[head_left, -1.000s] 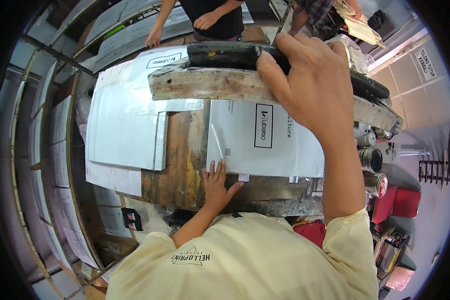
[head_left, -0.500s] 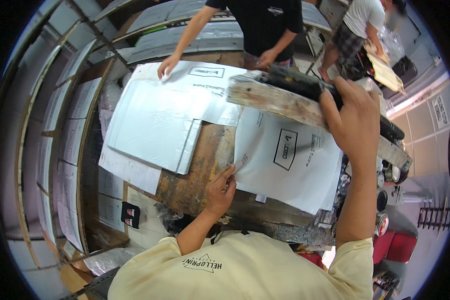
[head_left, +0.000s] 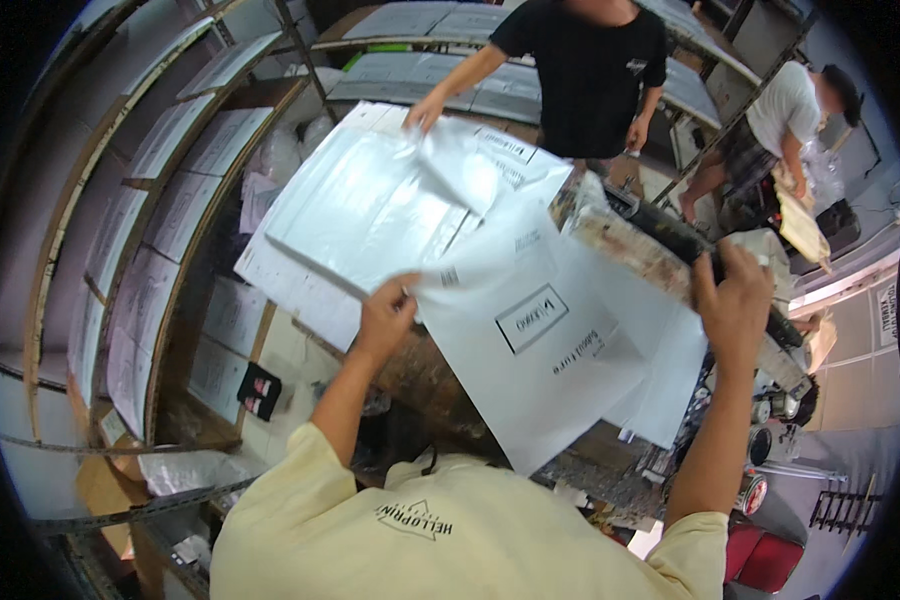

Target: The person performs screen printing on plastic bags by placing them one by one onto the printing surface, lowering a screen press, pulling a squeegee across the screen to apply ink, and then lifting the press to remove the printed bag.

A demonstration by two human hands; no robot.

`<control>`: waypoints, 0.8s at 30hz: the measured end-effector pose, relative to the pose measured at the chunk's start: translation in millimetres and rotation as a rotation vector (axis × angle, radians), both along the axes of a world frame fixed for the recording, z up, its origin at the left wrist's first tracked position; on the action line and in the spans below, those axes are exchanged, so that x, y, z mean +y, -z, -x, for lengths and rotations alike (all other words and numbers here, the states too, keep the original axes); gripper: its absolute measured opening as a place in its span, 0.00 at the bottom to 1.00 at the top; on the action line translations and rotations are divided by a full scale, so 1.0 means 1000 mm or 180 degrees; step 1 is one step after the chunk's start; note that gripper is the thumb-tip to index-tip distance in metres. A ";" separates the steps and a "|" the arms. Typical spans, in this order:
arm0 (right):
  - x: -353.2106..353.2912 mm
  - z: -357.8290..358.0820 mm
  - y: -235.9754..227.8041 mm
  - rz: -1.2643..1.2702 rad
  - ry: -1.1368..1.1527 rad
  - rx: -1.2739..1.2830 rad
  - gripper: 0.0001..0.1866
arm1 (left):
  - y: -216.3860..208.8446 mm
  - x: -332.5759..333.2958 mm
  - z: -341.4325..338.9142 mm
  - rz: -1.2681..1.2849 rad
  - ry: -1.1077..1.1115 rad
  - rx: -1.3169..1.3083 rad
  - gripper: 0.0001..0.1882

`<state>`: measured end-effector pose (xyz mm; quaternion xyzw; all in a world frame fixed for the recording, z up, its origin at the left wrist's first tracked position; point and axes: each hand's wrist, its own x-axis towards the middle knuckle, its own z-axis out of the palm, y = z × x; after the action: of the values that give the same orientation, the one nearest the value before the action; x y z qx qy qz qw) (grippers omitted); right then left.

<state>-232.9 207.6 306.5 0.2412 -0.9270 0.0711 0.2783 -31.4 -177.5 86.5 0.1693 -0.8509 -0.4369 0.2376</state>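
Lifting of a printed white sheet (head_left: 480, 365), earlier flat on the counter (head_left: 445, 390) | sheet: raised between hands | left hand (head_left: 385, 320): pinched on its corner | right hand (head_left: 738, 300): curled around the black bar (head_left: 670, 230)

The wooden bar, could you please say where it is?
In the head view, the wooden bar sits right of centre, at the right hand, beside the white sheet.

Glare whitens the glossy white stack (head_left: 345, 220); blur softens the black-printed white sheet (head_left: 530, 365); brown-edged shelving (head_left: 228, 195) bows rimward.
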 end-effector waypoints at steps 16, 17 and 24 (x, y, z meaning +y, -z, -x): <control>-0.006 0.003 -0.009 0.0019 -0.0290 -0.0055 0.17 | 0.036 -0.342 0.115 0.1791 -0.0884 -0.1200 0.26; -0.008 0.001 -0.009 -0.0077 -0.0238 -0.0096 0.17 | 0.040 -0.326 0.136 0.3017 -0.1905 -0.1014 0.25; 0.002 0.005 0.000 -0.0072 -0.0097 0.0016 0.22 | 0.020 0.004 0.160 0.1006 0.1122 -0.1300 0.26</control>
<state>-237.9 209.5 306.7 0.2585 -0.9233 0.0642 0.2768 -191.3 -173.3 66.3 0.0644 -0.9546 -0.2907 0.0057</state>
